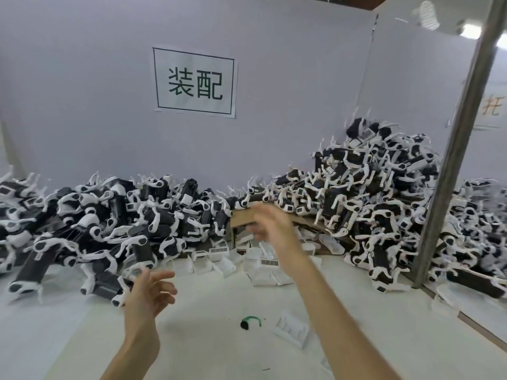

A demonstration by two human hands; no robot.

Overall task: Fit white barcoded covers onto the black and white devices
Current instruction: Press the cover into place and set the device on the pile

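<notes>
Two empty grips, white barcoded covers [219, 252] just ahead.
Nearest, the left grip [152, 293] hovers with fingers spread, holding nothing; a lone cover [292, 329] lies right of it on the bare desk [205, 344]. Farther out the right grip [270, 224], blurred, seems slack-fingered and empty. The covers lie at mixed angles just beneath and left of it, making it the nearer. The black and white devices [109, 215] heap up left of the left grip and right of the right one, leaving a clear lane between.

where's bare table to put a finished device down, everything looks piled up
Bare table lies between the scattered covers and the small green-and-black item, and in the near-left corner below the left device pile. Crowded: both piles, especially the right pile.
</notes>
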